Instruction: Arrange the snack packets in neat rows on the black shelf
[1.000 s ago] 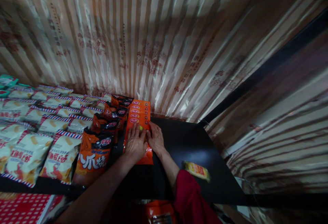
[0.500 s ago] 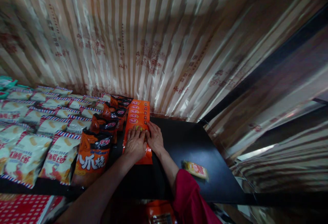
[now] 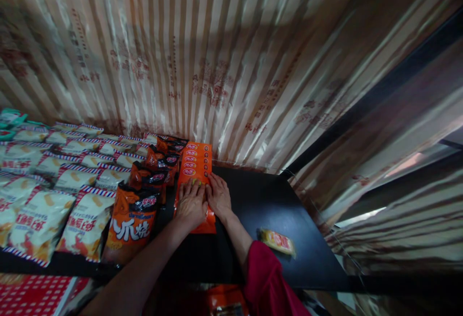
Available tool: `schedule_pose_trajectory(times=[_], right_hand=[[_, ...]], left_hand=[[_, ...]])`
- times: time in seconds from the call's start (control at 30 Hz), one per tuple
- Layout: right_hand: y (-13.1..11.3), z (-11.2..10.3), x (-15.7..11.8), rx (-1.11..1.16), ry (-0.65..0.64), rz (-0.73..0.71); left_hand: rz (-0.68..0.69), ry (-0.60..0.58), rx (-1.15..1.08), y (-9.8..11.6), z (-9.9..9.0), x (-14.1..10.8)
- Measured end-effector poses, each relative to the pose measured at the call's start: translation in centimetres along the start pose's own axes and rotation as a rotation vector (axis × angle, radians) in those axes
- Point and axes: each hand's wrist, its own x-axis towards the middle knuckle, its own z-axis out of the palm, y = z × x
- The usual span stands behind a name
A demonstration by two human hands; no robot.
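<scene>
Several flat orange snack packets [image 3: 198, 158] lie overlapped in a column on the black shelf [image 3: 249, 190]. My left hand [image 3: 191, 204] lies palm down on the near part of the column, fingers stretched out. Beside it, my right hand [image 3: 219, 195] rests on the column's right edge, also with fingers extended. The hands nearly touch and cover part of the packets. Just left of the column stands a row of orange-and-black snack bags [image 3: 133, 224], one behind another.
Rows of white snack bags [image 3: 85, 222] fill the left side. A small yellow packet [image 3: 278, 241] lies on the shelf at right. Behind hangs a striped curtain [image 3: 217, 65]. A dark post [image 3: 336, 118] slants up at right. Below left is a red-and-white checked surface [image 3: 32, 293].
Both hands stay nearly in place on the orange packets. The whole view has shifted very slightly.
</scene>
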Motion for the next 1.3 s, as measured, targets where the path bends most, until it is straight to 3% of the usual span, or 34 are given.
schedule_pose_trajectory(times=[0.97, 1.3], right_hand=[[-0.81, -0.49, -0.03, -0.016, -0.055, 0.082], [-0.22, -0.14, -0.02, 0.013, -0.02, 0.041]], left_hand=[[0.024, 0.001, 0.026, -0.25, 0.14, 0.09], [0.028, 0.018, 0.024, -0.31, 0.5, 0.01]])
